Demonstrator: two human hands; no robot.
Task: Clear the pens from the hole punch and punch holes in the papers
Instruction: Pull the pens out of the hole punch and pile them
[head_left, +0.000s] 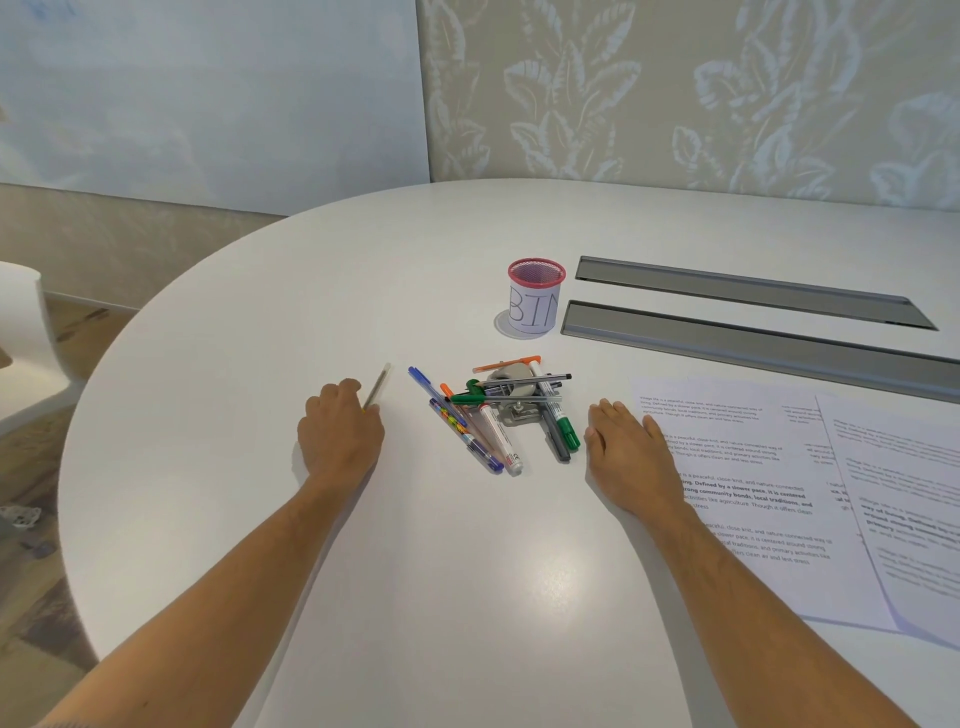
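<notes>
A grey hole punch (514, 397) lies on the white table (415, 571), mostly hidden under several pens and markers (498, 410) piled across it. My left hand (340, 434) rests left of the pile, its fingers curled around a pale clear pen (376, 387) that points away from me. Right of the pile my right hand (626, 447) lies flat and holds nothing, its outer edge on the printed papers (769, 483). These sheets spread out to the right, with a second sheet overlapping at the far right.
A pink mesh cup labelled BIN (535, 304) stands behind the pile. Two long grey cable slots (753, 332) run across the table to the right. A white chair (21, 332) shows past the table's left edge, and a wall panel stands behind.
</notes>
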